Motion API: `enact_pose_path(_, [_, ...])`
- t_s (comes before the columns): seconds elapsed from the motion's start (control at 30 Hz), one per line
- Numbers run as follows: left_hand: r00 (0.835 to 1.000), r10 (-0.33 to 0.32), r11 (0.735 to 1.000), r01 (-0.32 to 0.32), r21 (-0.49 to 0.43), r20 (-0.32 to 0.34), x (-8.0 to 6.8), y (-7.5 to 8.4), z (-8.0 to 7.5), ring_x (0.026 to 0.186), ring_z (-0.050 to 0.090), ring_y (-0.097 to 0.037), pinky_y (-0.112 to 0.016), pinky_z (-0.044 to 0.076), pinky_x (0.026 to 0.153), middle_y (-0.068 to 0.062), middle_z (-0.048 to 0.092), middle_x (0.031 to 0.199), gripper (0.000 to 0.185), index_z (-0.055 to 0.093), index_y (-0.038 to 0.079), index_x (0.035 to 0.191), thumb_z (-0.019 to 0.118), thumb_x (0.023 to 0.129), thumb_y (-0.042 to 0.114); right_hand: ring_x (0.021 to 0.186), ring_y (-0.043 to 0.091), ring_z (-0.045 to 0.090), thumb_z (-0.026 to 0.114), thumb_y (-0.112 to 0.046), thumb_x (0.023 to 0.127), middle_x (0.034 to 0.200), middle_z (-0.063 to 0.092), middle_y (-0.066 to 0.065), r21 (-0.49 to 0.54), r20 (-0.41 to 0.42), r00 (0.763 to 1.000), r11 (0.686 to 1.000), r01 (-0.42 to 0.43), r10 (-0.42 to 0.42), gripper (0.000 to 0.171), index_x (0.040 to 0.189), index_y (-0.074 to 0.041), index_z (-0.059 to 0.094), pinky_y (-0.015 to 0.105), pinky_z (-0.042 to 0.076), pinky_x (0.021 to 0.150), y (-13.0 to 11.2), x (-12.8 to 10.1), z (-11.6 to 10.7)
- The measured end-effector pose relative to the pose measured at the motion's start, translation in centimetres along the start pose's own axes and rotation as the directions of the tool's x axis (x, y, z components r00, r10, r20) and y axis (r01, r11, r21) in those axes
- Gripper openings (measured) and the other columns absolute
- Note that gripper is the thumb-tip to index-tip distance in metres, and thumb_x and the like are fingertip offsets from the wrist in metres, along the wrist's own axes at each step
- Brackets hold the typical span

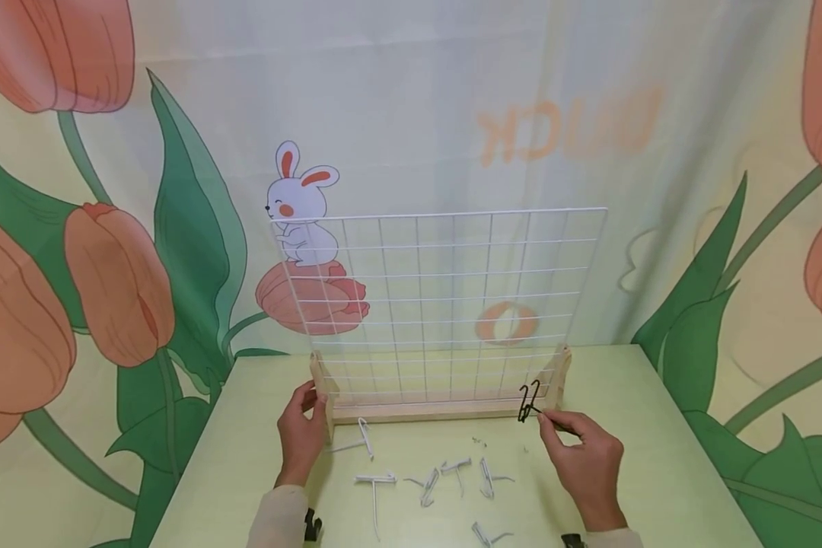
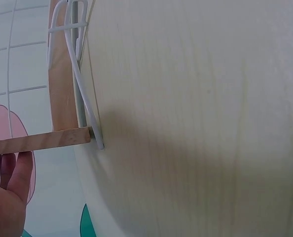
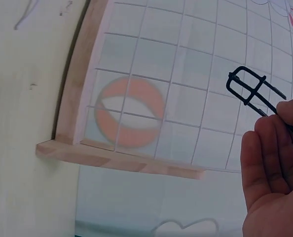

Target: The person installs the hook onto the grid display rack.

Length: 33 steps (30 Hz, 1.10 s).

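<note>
Right hand [image 1: 582,464] is pinching a black wire hook [image 1: 529,402] at the lower right of the white grid panel [image 1: 438,304]; left hand [image 1: 300,434] is gripping the wooden stand [image 1: 425,412]. Judged step: hook mounting. Next move requires aligning the hook's prongs over a grid wire.

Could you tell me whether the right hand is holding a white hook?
No, the right hand pinches a black wire hook near the white grid panel.

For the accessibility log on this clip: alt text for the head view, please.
A person's right hand pinches a black wire hook near a white wire grid in a wooden stand. The left hand holds the stand's left end; white hooks lie on the table.
</note>
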<state>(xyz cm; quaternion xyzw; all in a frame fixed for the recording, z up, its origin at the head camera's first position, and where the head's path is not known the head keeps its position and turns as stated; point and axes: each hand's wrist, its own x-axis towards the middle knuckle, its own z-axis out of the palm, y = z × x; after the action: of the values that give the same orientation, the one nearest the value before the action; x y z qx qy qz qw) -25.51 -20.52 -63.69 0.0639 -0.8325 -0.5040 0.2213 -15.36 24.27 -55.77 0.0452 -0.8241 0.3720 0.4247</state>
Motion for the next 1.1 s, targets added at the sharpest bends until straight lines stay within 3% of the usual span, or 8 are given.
enact_pose_path(0.27, [1.000,0.017,1.000,-0.017,0.018,-0.010,0.1,0.0,0.2,0.112,0.073,-0.035,-0.059,0.056,0.100,-0.014,0.076,0.119,0.033,0.066,0.013,0.137,0.069,0.104,0.016,0.076,0.001,0.074,0.089,-0.001,0.079,0.087,0.082,0.009,0.006,-0.054,0.999,1.000,0.005,-0.005,0.015,0.093,-0.006,0.084,0.000,0.046,0.080,-0.9,1.7,0.9])
enact_pose_path(0.53, [1.000,0.020,1.000,-0.020,0.022,-0.001,0.0,0.2,0.0,0.113,0.073,-0.037,-0.061,0.056,0.100,-0.016,0.075,0.121,0.034,0.065,0.012,0.137,0.070,0.104,0.017,0.087,-0.024,0.057,0.086,-0.007,0.084,0.089,0.082,0.012,0.006,-0.077,0.996,0.999,-0.039,0.039,0.013,0.095,-0.002,0.083,-0.001,0.043,0.083,-1.1,3.5,1.3])
enact_pose_path(0.77, [1.000,-0.004,1.000,0.004,0.024,0.009,-0.1,0.0,0.0,0.114,0.072,-0.036,-0.059,0.056,0.100,-0.016,0.075,0.122,0.034,0.064,0.013,0.138,0.069,0.104,0.018,0.087,-0.026,0.056,0.085,-0.009,0.085,0.089,0.081,0.013,0.018,-0.115,0.992,0.999,-0.046,0.048,0.012,0.095,-0.001,0.083,-0.001,0.043,0.081,-0.7,5.0,2.0])
enact_pose_path(0.87, [1.000,-0.009,0.999,0.008,0.032,0.008,0.0,-0.1,0.1,0.113,0.073,-0.035,-0.057,0.057,0.100,-0.015,0.075,0.122,0.034,0.064,0.013,0.139,0.068,0.105,0.019,0.083,-0.018,0.061,0.085,-0.009,0.086,0.089,0.081,0.013,0.016,-0.123,0.991,0.998,-0.055,0.056,0.012,0.095,-0.002,0.083,0.000,0.044,0.078,-0.6,5.7,2.4])
enact_pose_path(1.1, [1.000,0.006,1.000,-0.006,0.018,0.000,0.2,-0.3,0.2,0.113,0.074,-0.036,-0.057,0.058,0.100,-0.014,0.075,0.121,0.034,0.065,0.013,0.138,0.068,0.105,0.019,0.077,0.026,0.077,0.083,-0.008,0.089,0.090,0.081,0.014,-0.001,-0.105,0.991,0.996,-0.088,0.087,0.011,0.097,-0.002,0.083,-0.002,0.041,0.079,-0.2,6.8,3.8])
